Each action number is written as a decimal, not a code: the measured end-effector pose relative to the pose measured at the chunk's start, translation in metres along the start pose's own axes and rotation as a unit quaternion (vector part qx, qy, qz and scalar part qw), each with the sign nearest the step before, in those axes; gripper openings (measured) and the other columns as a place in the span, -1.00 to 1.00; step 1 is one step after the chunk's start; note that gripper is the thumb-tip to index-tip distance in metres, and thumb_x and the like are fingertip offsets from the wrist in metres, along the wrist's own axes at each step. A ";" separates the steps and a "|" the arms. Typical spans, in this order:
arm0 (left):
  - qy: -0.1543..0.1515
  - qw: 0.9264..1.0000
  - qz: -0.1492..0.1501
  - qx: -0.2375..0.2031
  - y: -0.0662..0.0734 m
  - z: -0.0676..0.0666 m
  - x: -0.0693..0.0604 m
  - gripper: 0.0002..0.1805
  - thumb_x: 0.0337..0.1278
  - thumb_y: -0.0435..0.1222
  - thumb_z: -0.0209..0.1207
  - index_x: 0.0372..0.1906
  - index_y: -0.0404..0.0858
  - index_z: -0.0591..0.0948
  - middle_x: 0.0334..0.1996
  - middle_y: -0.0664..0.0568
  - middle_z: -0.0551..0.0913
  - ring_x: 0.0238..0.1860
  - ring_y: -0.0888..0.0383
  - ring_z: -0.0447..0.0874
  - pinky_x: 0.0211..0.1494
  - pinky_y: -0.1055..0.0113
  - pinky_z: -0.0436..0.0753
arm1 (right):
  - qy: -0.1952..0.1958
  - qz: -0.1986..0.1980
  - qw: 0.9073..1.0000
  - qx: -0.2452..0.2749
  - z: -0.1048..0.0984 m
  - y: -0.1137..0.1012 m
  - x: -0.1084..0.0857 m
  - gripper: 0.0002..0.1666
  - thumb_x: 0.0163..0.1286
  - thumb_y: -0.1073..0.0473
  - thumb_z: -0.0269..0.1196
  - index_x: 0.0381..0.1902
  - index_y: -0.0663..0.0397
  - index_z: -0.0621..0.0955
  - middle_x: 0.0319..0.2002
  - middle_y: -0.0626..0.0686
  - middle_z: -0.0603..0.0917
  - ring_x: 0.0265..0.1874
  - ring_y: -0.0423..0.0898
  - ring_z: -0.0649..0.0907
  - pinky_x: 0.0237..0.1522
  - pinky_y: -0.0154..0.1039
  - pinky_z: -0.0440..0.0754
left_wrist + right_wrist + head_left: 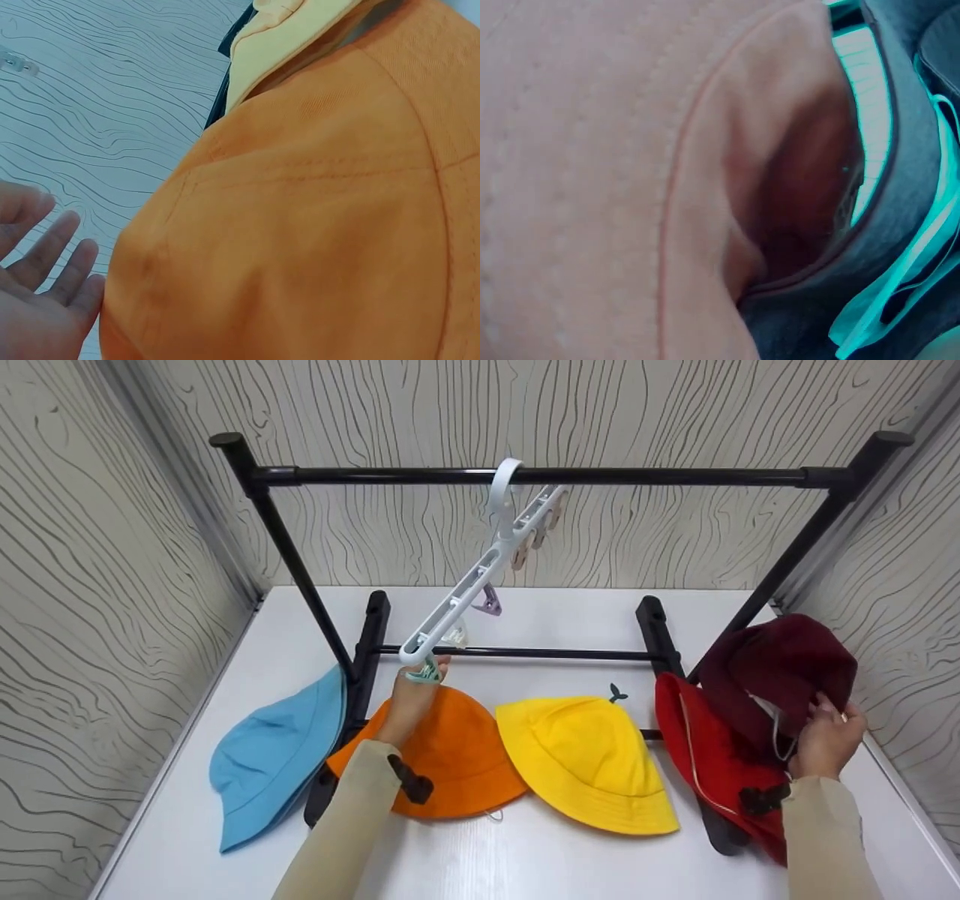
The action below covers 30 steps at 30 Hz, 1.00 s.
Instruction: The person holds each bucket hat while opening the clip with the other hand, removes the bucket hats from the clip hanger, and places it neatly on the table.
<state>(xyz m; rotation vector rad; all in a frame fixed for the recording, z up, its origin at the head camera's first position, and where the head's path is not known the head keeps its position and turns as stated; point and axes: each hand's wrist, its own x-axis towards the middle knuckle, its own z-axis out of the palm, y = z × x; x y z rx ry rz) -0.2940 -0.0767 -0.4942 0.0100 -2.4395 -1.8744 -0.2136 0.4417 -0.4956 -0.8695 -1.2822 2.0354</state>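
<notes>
At the right, my right hand [829, 739] pinches the edge of a maroon bucket hat [799, 660], raised over a red bucket hat [705, 757]. A white cord dangles from the maroon hat. Stitched reddish fabric [607, 180] fills much of the right wrist view, hiding that hand's fingers. My left hand [414, 697] is above an orange bucket hat [465, 750], close to the green clip [425, 672] at the near end of a white clip hanger [487, 562]. Its fingers [71, 271] look spread and relaxed in the left wrist view, gripping nothing visible.
A black rack holds the hanger on its top bar [660, 476]. Beige and purple clips [489, 601] hang farther along the hanger. A yellow hat [585, 757] with a small sprout and a light blue hat [277, 757] lie on the white table [457, 862]. Patterned walls enclose it.
</notes>
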 end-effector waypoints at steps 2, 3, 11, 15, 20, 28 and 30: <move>-0.001 1.000 -0.013 -0.008 0.000 -0.001 0.000 -0.69 0.30 -0.22 0.15 0.02 -0.30 0.65 0.02 -0.13 0.68 0.06 0.04 0.59 0.26 0.11 0.51 | -0.010 0.002 0.999 -0.046 0.002 0.002 0.000 -0.48 0.50 0.23 -0.10 0.36 -0.09 0.13 0.16 -0.19 0.55 0.08 -0.35 0.52 -0.10 -0.61 0.48; -0.002 1.000 -0.018 -0.012 0.000 -0.001 -0.001 -0.69 0.30 -0.21 0.15 0.02 -0.29 0.65 0.03 -0.12 0.68 0.05 0.04 0.58 0.26 0.11 0.50 | -0.015 0.003 0.998 -0.065 0.003 0.003 0.000 -0.43 0.51 0.22 -0.12 0.41 -0.11 0.06 0.28 -0.18 0.47 0.20 -0.36 0.46 0.00 -0.63 0.42; -0.018 1.000 -0.018 0.012 0.000 -0.005 -0.003 -0.61 0.36 -0.22 0.09 0.20 -0.26 0.51 0.14 -0.08 0.62 0.22 -0.02 0.52 0.35 0.07 0.43 | -0.085 -0.007 0.983 -0.162 0.009 0.012 0.005 -0.32 0.53 0.17 -0.21 0.48 -0.11 -0.20 0.53 -0.05 -0.07 0.46 -0.33 0.05 0.40 -0.54 0.04; -0.023 0.999 -0.025 0.018 0.000 -0.005 -0.004 -0.63 0.38 -0.20 0.07 0.18 -0.25 0.54 0.16 -0.06 0.60 0.24 -0.01 0.50 0.36 0.06 0.42 | -0.121 -0.009 0.973 -0.197 0.009 0.016 0.006 -0.30 0.53 0.14 -0.26 0.48 -0.16 -0.29 0.54 -0.10 -0.21 0.49 -0.31 -0.05 0.44 -0.50 -0.05; -0.020 0.999 -0.037 0.012 0.001 -0.004 -0.003 -0.66 0.37 -0.21 0.07 0.13 -0.27 0.59 0.13 -0.07 0.62 0.18 0.01 0.53 0.34 0.07 0.43 | -0.154 0.008 0.966 -0.209 0.007 0.017 0.008 -0.20 0.53 0.14 -0.23 0.46 -0.27 -0.43 0.52 -0.16 -0.38 0.50 -0.26 -0.16 0.45 -0.49 -0.10; -0.013 0.998 -0.060 -0.002 0.001 -0.004 -0.003 -0.67 0.34 -0.22 0.09 0.10 -0.25 0.61 0.09 -0.08 0.65 0.07 0.04 0.54 0.32 0.10 0.45 | -0.214 0.043 0.938 -0.268 0.000 0.016 0.010 0.06 0.52 0.06 -0.08 0.32 -0.39 -0.72 0.47 -0.11 -0.49 0.50 -0.11 -0.18 0.45 -0.42 -0.14; -0.010 0.999 -0.041 -0.006 0.000 -0.004 -0.003 -0.69 0.34 -0.26 0.09 0.07 -0.30 0.62 0.08 -0.12 0.65 0.09 0.03 0.56 0.30 0.10 0.47 | -0.204 0.043 0.939 -0.274 0.000 0.017 0.010 0.04 0.51 0.07 -0.08 0.37 -0.33 -0.66 0.49 -0.05 -0.43 0.50 -0.13 -0.18 0.46 -0.40 -0.15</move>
